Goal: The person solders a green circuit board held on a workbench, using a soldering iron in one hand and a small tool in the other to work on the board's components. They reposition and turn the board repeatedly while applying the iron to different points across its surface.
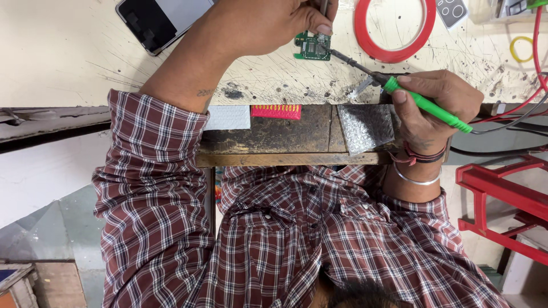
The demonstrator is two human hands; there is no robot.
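A small green circuit board [313, 47] lies on the scratched cream worktop [68, 63]. My left hand [268, 23] rests just above it, pinching a thin metal tool [324, 7] whose lower end meets the board. My right hand [436, 102] grips a soldering iron with a green handle [425, 104]. Its dark tip [342, 57] reaches left to the board's right edge.
A red tape ring [394, 28], a yellow ring [522, 48] and a phone [157, 20] lie on the worktop. A wooden drawer front [274, 134] carries a silver bubble pouch [368, 126], a white pad [228, 117] and a pink strip [276, 111]. A red stool [508, 197] stands at right.
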